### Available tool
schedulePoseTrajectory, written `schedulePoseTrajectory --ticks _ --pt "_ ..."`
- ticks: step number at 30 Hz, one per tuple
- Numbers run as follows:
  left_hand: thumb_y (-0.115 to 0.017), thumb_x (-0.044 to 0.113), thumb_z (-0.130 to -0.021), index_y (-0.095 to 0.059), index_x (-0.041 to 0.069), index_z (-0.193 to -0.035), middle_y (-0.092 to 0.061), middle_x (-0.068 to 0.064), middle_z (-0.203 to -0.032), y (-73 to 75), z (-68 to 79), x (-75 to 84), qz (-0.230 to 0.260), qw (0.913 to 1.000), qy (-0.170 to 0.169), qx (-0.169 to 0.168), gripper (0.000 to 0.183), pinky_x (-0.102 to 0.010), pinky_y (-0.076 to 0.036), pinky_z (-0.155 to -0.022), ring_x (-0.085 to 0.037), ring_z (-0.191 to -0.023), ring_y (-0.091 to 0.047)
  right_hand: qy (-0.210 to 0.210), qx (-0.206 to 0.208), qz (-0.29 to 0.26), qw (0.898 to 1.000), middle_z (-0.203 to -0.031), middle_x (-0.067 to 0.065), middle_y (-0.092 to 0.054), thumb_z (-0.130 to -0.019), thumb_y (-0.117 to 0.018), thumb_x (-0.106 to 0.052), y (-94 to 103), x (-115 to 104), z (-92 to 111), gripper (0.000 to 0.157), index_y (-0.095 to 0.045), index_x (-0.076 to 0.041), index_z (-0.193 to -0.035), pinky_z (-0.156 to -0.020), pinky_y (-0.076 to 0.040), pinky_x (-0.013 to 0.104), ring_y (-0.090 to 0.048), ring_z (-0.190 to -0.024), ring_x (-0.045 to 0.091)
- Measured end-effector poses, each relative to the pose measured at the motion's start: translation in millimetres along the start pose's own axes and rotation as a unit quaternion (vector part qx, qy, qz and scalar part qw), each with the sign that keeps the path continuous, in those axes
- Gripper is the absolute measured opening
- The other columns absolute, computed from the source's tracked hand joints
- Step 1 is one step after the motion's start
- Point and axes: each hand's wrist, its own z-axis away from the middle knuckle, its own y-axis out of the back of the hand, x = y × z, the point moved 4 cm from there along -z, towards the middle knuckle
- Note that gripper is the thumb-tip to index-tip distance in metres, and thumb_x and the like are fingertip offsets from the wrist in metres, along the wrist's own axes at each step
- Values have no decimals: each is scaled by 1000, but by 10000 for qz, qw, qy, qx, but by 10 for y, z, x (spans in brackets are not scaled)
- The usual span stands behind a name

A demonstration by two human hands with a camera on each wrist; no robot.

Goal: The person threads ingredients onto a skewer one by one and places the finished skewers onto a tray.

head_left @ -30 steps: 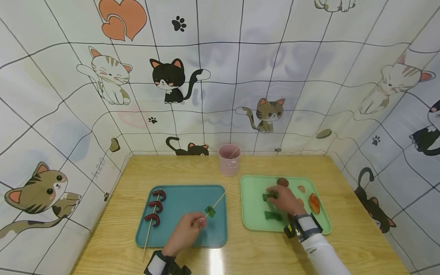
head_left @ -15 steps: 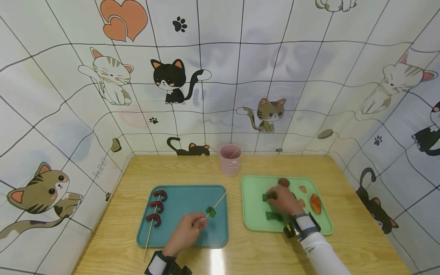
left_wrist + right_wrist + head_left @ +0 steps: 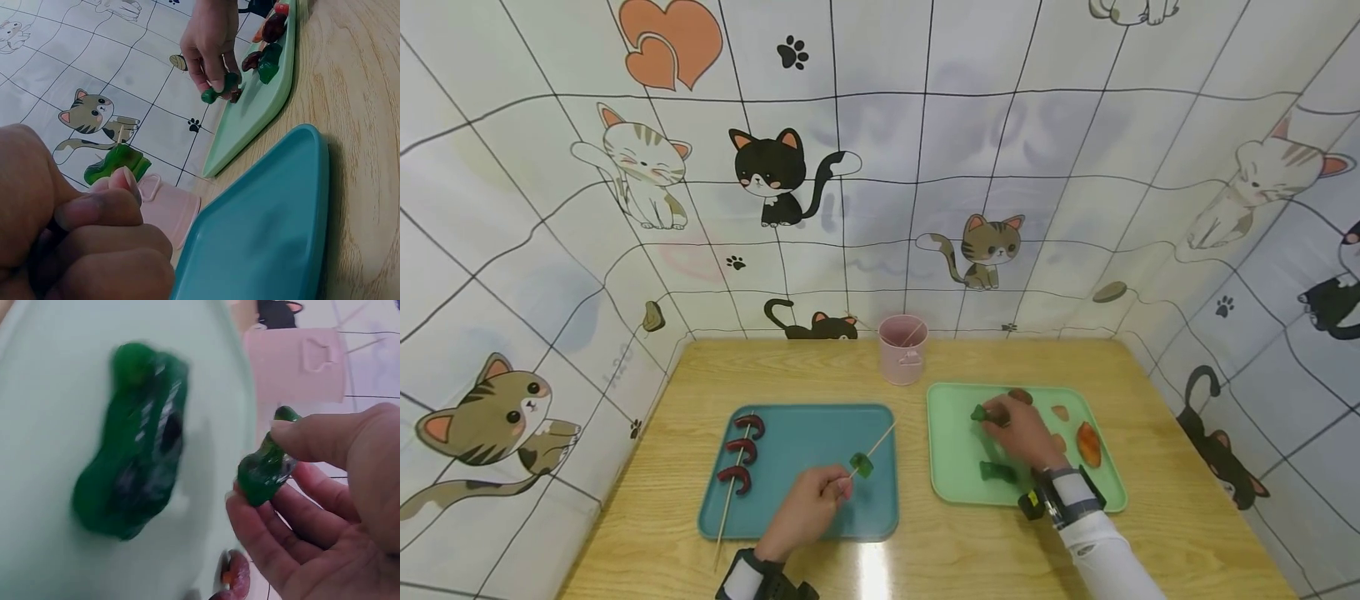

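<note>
My left hand (image 3: 805, 504) grips a thin wooden skewer (image 3: 882, 435) that slants up to the right over the blue-green tray (image 3: 805, 425). Threaded on it, just past the fingertips, is a green pepper piece (image 3: 117, 164). Over the light green tray (image 3: 947, 417), my right hand (image 3: 1024, 435) pinches another glossy green pepper piece (image 3: 265, 470) between thumb and fingers. A longer green pepper piece (image 3: 134, 440) lies on that tray below the hand. At the left of the blue-green tray rests a second skewer (image 3: 724, 512) bearing three curled dark red pieces (image 3: 741, 451).
A pink bucket (image 3: 901, 364) with a thin stick inside stands at the back, between the trays. The light green tray also bears a brown roundish piece (image 3: 1021, 395), an orange piece (image 3: 1088, 444) and small tan pieces (image 3: 1060, 412). Cat-printed cloth surrounds the wooden table (image 3: 820, 367).
My right hand has turned and shifted slightly toward the back, bringing the green pepper piece up with it. The left hand and its skewer stay almost still.
</note>
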Motion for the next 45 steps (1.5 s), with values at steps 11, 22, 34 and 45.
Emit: schedulePoseTrajectory --ticks 11,22,34,45 --pt "-50 16 -108 -65 0 -88 -43 3 -66 -23 53 91 68 9999 -67 -115 30 -23 -31 -56 -6 -55 -36 -452 -120 -1951 9797 -123 18 -71 -99 -70 -33 105 -178 15 48 -61 -4 -137 -85 -58 29 -74 -95 17" --pt "-52 16 -107 -65 1 -86 -44 6 -67 -117 87 168 21 9990 -391 -193 30 -21 -39 -63 -2 -59 -41 -572 -555 -4118 9078 -140 22 -58 -103 -63 -17 72 -502 39 51 -48 6 -146 -99 -55 29 -71 -110 12" --pt "-54 15 -106 -65 8 -82 -45 7 -65 -175 129 213 17 9981 -545 -290 28 -20 -40 -61 0 -55 -38 -937 -773 -5222 8441 -126 -4 -67 -103 -61 -12 -7 -695 73 55 -41 9 -150 -102 -53 28 -67 -113 10" --pt "-53 16 -107 -64 9 -81 -45 7 -65 -175 143 229 76 9977 -596 -302 29 -21 -40 -62 -1 -57 -39 -1101 -851 -5245 8399 -125 -3 -68 -101 -67 -18 -90 -726 94 58 -45 6 -149 -101 -54 28 -66 -112 10"
